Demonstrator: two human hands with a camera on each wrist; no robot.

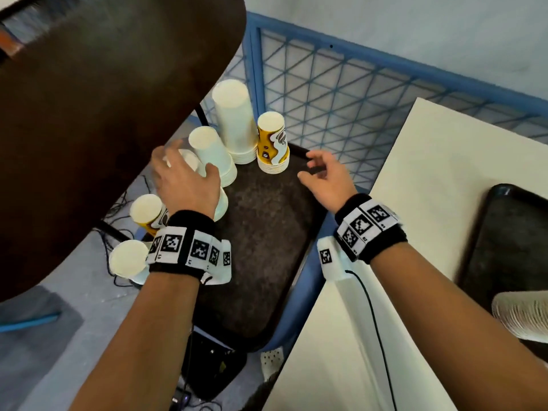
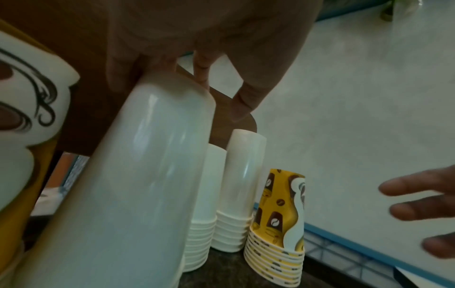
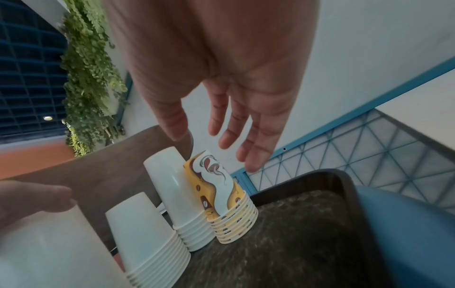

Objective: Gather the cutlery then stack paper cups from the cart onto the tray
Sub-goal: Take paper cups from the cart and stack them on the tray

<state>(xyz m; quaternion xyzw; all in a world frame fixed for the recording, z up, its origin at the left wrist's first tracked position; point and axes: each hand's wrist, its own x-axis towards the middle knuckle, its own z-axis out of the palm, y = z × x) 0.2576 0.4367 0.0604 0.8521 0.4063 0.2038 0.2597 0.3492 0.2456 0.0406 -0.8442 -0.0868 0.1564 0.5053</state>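
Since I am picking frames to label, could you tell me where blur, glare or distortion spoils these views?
Head view: mostly sharp, though the brown tabletop smears at its top edge. Left wrist view: the nearest white cup stack is soft with glare streaks, and the left hand is dim. Right wrist view: wide-angle tilt, and the right hand looms large.

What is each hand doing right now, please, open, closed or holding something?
Left hand: fingers curled over the top of a white cup stack.
Right hand: open, holding nothing.
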